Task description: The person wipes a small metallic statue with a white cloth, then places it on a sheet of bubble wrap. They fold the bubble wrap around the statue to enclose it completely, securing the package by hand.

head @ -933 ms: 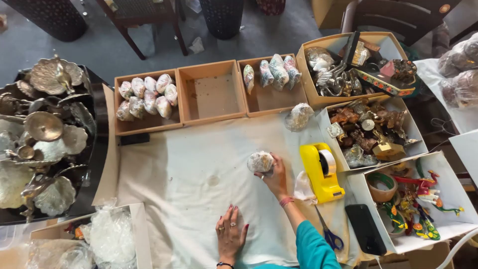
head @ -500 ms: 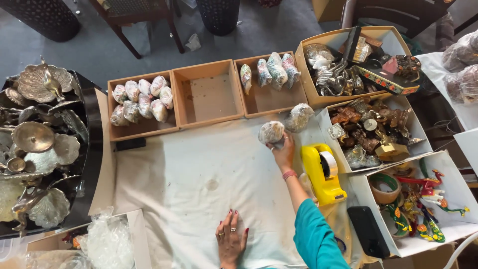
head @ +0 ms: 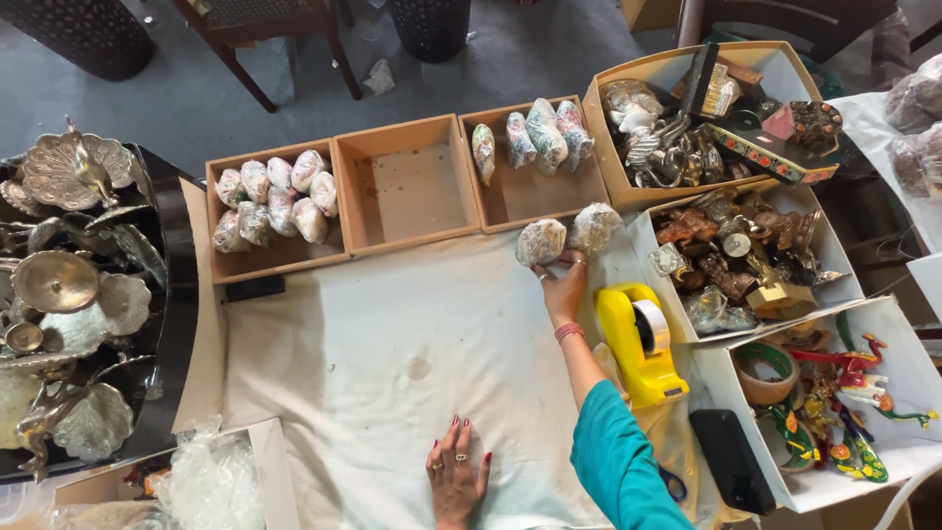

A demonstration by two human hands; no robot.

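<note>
My right hand (head: 561, 285) is stretched out over the white cloth (head: 412, 344) and holds a plastic-wrapped bundle (head: 541, 241) just in front of the right wooden tray (head: 535, 191). A second wrapped bundle (head: 594, 228) lies touching it on the right. That tray holds several wrapped bundles (head: 535, 137) along its far side. My left hand (head: 457, 476) rests flat on the cloth near the front edge, fingers spread, holding nothing.
The middle wooden tray (head: 407, 186) has nothing in it; the left tray (head: 275, 201) holds several wrapped bundles. A yellow tape dispenser (head: 638, 344), a black phone (head: 728, 459) and boxes of figurines (head: 746, 255) sit right. Metal dishes (head: 69, 285) are stacked left; plastic wrap (head: 211, 481) lies front left.
My right hand has carried the wrapped bundle from the middle of the cloth away from me, up to the right tray's near edge. The left hand stays flat on the cloth.
</note>
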